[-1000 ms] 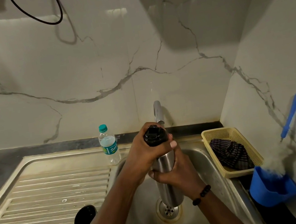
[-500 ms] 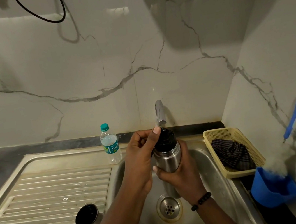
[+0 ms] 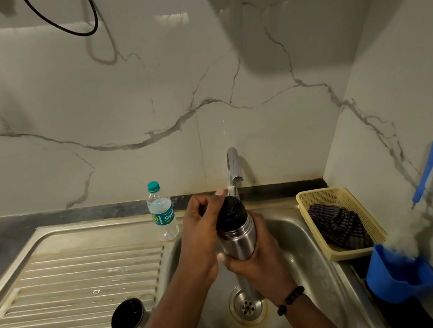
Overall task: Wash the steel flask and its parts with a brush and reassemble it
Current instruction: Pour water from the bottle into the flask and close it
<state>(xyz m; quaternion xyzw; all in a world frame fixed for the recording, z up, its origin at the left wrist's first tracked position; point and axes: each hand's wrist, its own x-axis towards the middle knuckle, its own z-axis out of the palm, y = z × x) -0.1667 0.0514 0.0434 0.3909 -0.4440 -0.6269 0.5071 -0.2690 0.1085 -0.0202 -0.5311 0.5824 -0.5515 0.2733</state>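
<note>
Over the sink basin (image 3: 303, 248) I hold the steel flask (image 3: 239, 243) upright, just below the tap (image 3: 233, 167). My right hand (image 3: 261, 265) grips its body from the right and below. My left hand (image 3: 201, 237) curls round the black stopper (image 3: 231, 211) on the flask's neck, one fingertip raised beside the spout. The flask's steel cup lid (image 3: 128, 317) lies on the drainboard (image 3: 73, 279), its dark inside facing up. The brush (image 3: 425, 172), with a blue handle and white bristles, stands in a blue holder (image 3: 401, 277) at the right wall.
A small plastic water bottle (image 3: 163, 215) with a teal cap stands at the back of the drainboard. A yellow basket (image 3: 359, 253) holding a dark striped cloth sits right of the basin. The drain (image 3: 247, 308) lies under the flask. Marble walls close in behind and on the right.
The flask has risen and tilted its top toward the tap. My left hand has slid from covering the stopper's top to its left side. The view shifted slightly.
</note>
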